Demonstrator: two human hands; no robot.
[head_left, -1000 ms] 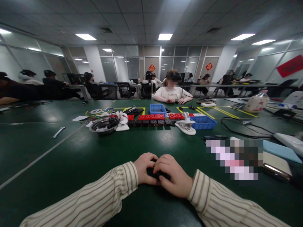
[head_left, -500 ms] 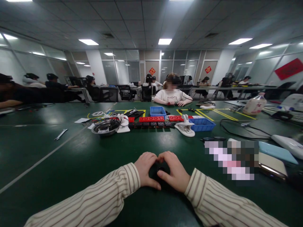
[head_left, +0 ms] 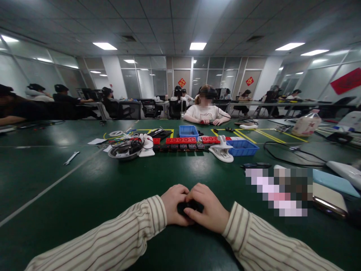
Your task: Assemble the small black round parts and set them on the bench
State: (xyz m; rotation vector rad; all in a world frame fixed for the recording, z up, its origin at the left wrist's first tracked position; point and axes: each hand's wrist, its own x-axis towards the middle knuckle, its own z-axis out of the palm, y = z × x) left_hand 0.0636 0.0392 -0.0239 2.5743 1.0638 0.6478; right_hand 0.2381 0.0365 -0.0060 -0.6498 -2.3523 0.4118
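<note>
A small dark object (head_left: 189,206), black and of a kind I cannot make out, sits between my two hands low over the near part of the green table. My left hand (head_left: 174,205) curls round its left end, with the thumb on the near side. From the right, my right hand (head_left: 208,207) closes on it, thumb laid over the near edge and fingers bent over the far side. The fingertips of both hands meet or nearly meet beyond it. Much of the object is hidden by the fingers.
Farther off lie red and black socket strips (head_left: 180,140), blue bins (head_left: 243,147), white clip stands (head_left: 222,149) and a metal bowl (head_left: 125,153) of cables. A wrench (head_left: 71,158) lies left. Phones (head_left: 329,199) lie right. A co-worker (head_left: 207,109) sits opposite.
My left thumb has come in toward the right hand, and the gap between my hands has narrowed. More of the black object now shows. The camera view has shifted slightly.
</note>
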